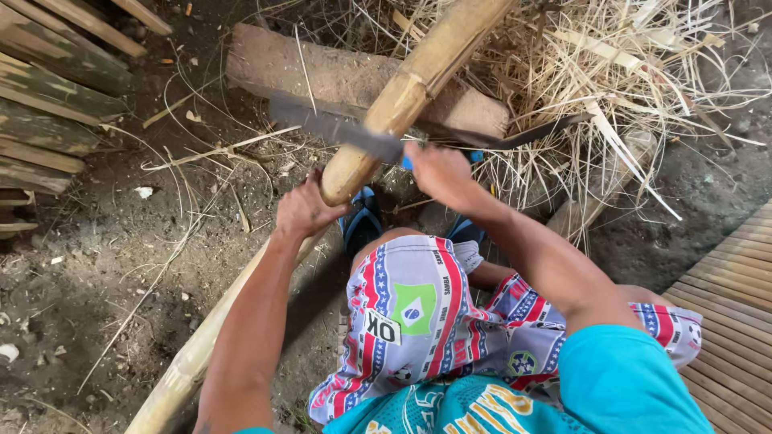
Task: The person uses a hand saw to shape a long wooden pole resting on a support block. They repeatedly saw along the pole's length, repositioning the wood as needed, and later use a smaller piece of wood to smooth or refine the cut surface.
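A long pale bamboo pole [406, 88] runs from the bottom left up to the top middle, resting over a grey stone block [322, 76]. My left hand [305, 210] grips the pole from below at its middle. My right hand [438, 173] is closed on the handle of a long dark blade [330, 124], which lies across the pole with its tip pointing left. The handle itself is hidden inside my fist.
Dry bamboo shavings and strips [627, 72] pile up at the top right. Split bamboo slats [48, 96] lean at the upper left. A slatted bamboo platform [736, 313] lies at the right edge. Bare dirt ground [104, 265] spreads left. My feet wear blue sandals [362, 225].
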